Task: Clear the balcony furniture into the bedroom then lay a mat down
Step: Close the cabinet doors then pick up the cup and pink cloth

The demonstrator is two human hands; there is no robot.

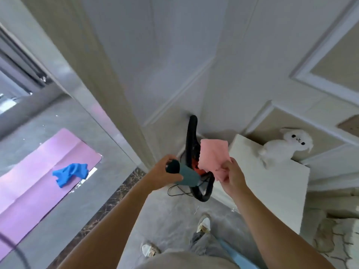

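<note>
Mat (35, 181) lies flat on balcony floor (38, 121), left, blue cloth (71, 173) on it. Left hand (165, 174) grips teal cylinder (189, 176), fingers curled round. Right hand (232, 179) pinches pink cloth (213, 156) just beside it.

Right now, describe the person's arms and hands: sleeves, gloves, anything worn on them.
Both are bare. The left arm and right arm show no sleeve anywhere up to the picture's lower edge. The left hand and right hand wear no gloves, and no watch, band or ring shows on the wrists or fingers in view.
</note>
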